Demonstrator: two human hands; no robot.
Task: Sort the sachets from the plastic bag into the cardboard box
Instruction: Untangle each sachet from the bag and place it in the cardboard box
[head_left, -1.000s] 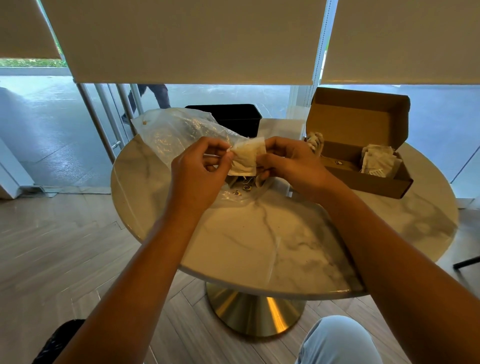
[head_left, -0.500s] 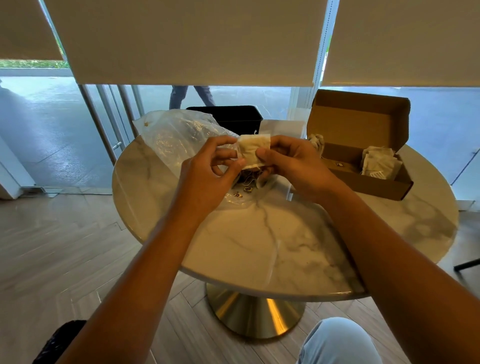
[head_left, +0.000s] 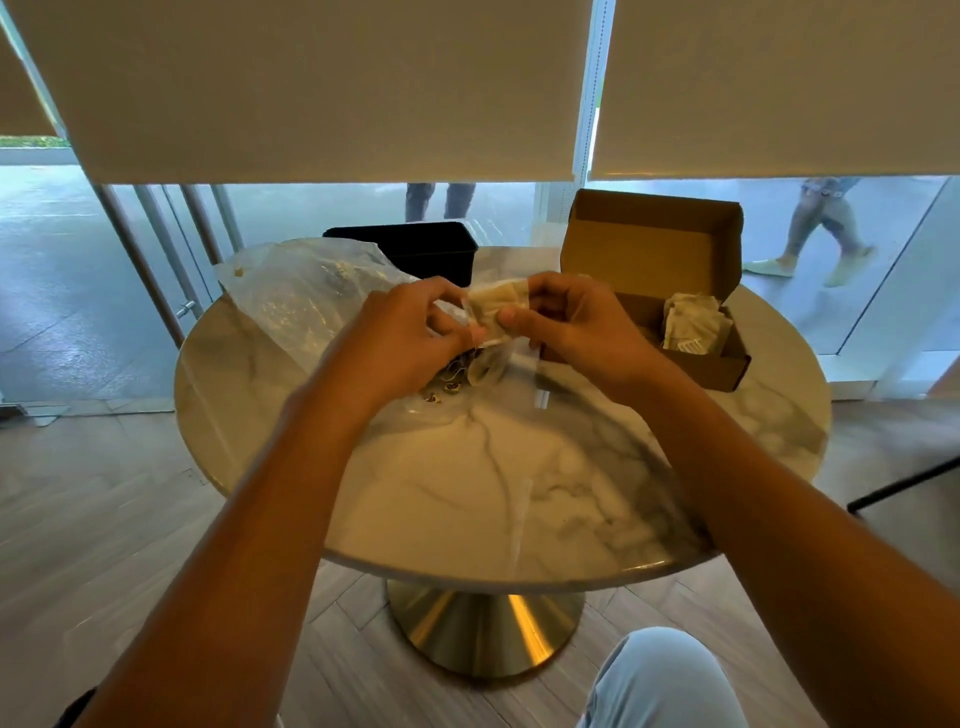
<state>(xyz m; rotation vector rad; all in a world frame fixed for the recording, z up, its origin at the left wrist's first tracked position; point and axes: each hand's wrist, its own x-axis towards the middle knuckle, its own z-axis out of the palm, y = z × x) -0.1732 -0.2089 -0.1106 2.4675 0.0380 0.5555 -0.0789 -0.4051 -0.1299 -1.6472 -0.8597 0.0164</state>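
Sachet (head_left: 500, 312), pale and flat, is pinched between both hands above the desk (head_left: 519, 493) centre: the left hand (head_left: 415, 332) holds its left edge, the right hand (head_left: 566, 322) its right. To do this well, I would let the left fingers release, then carry it flat toward two o'clock. There the open cardboard box (head_left: 644, 291) already holds stacked sachets (head_left: 693, 325). The clear plastic bag (head_left: 311, 296), at ten o'clock, shows more near its mouth.

The hands (head_left: 498, 332) hide the near left part of the cardboard box (head_left: 675, 322).
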